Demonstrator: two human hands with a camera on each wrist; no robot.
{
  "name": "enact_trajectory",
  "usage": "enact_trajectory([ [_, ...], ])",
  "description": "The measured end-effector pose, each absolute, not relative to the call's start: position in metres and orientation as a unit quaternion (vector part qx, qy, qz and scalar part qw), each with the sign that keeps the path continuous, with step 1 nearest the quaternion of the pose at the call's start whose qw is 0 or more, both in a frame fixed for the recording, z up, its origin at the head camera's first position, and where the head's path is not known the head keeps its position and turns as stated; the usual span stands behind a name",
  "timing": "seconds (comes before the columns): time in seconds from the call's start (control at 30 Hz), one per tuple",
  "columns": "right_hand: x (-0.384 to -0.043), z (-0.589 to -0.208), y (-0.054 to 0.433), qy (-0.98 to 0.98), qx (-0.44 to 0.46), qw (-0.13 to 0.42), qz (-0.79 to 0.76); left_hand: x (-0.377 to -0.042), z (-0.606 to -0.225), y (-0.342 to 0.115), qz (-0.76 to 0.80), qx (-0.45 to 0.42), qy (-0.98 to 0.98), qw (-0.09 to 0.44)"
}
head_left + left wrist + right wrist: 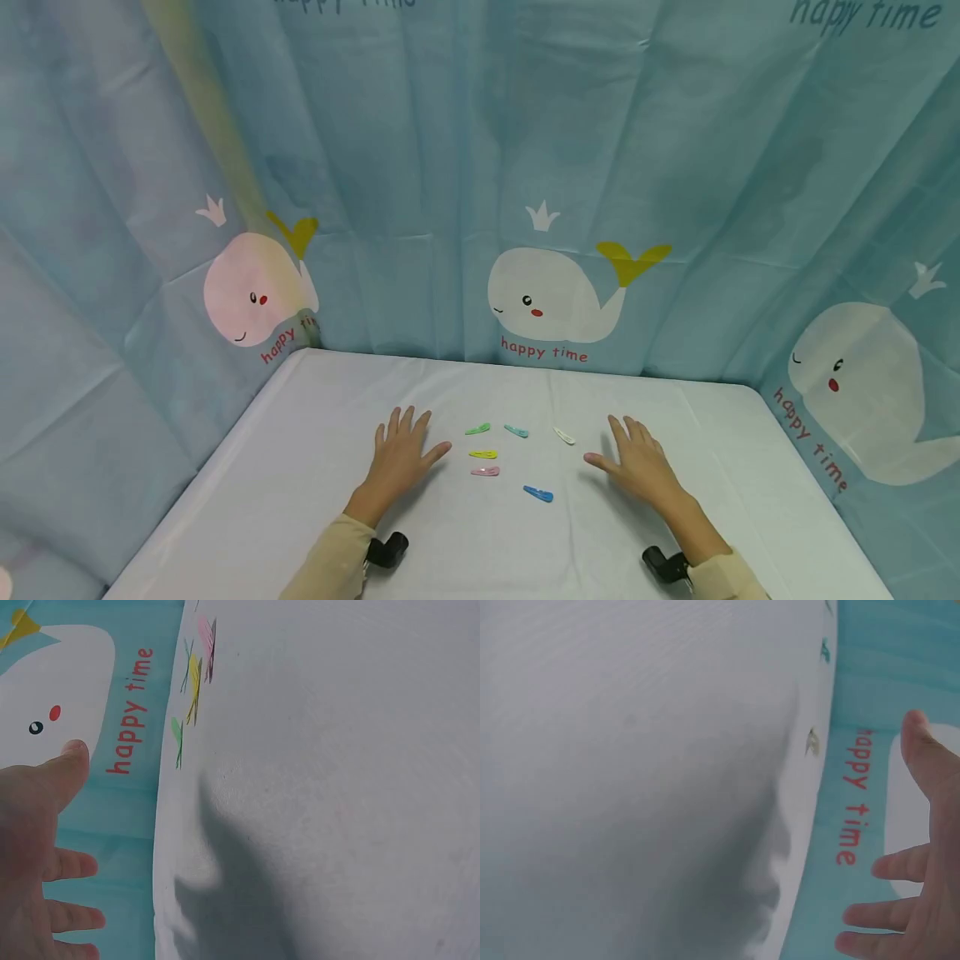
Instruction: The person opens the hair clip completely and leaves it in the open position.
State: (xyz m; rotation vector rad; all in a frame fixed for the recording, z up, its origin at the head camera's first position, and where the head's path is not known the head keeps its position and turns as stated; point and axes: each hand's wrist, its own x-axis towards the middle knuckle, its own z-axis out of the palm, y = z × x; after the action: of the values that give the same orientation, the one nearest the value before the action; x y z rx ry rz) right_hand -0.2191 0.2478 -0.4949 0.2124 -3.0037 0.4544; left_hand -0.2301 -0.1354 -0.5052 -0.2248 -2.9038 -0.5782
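Observation:
Several small snap hair clips lie scattered on the white table between my hands. In the head view a green clip [477,429], a yellow clip [483,455] and a pink clip [485,472] form a loose column nearer the left hand [400,454]. A teal clip [516,431] is at the back middle, and a blue clip [537,494] lies closest to me. The white clip [564,436] is nearest the right hand [637,462]. Both hands hover over the cloth with fingers spread and nothing in them; their shadows show in the wrist views.
A white cloth covers the table [247,500]. Behind and beside it hangs a blue curtain [420,292] printed with whales and lettering. Each wrist wears a black camera, one at the left wrist [387,551] and one at the right wrist [665,565].

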Motion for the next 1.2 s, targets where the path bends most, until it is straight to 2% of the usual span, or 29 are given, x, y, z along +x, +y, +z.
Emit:
enact_trajectory([
  [0.53, -0.235, -0.491, 0.225, -0.978, 0.098, 0.041, 0.178, -0.239, -0.512, -0.130, -0.252, -0.058, -0.965, 0.037],
  [1.2, -0.278, -0.483, 0.171, -0.965, 0.141, -0.004, 0.219, -0.265, -0.511, -0.115, -0.287, -0.075, -0.955, 0.022],
])
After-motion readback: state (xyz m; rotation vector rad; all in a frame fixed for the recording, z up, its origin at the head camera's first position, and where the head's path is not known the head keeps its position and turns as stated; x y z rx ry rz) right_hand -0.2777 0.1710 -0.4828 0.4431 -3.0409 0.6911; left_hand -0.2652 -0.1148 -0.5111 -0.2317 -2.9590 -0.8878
